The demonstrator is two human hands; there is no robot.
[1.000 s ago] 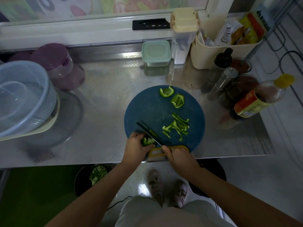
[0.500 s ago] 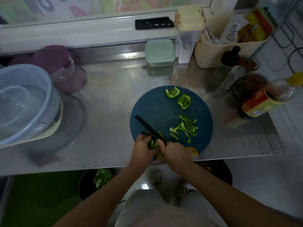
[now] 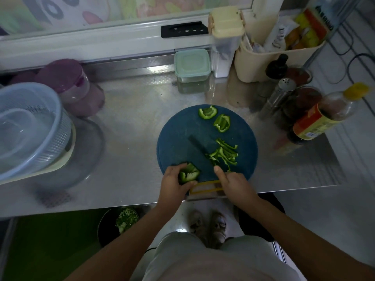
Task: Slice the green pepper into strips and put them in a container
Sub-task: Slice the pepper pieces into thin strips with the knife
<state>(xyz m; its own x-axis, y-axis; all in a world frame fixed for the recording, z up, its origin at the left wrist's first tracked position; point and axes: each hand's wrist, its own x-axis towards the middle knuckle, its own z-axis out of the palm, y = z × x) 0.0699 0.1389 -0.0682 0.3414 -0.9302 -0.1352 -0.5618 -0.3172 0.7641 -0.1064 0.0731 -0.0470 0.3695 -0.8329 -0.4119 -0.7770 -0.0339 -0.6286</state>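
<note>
The pepper piece [image 3: 189, 175] sits at the near left edge of the cutting board [image 3: 182, 128] on the steel desk [image 3: 132, 118]; it looks light, crisp and slick-skinned, curled enough to rock, so it is best pinned from above, clear of the cut line; the left hand [image 3: 174, 183] curls round it; the right hand [image 3: 233, 183] is clamped on the knife [image 3: 197, 145], forefinger stretched forward, blade angled away beside the cut strips [image 3: 225, 153].

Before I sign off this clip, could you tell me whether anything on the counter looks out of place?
Only mildly: the cutting board sits at the front edge of the counter, its yellow handle seemingly overhanging, so it might tip.
</note>
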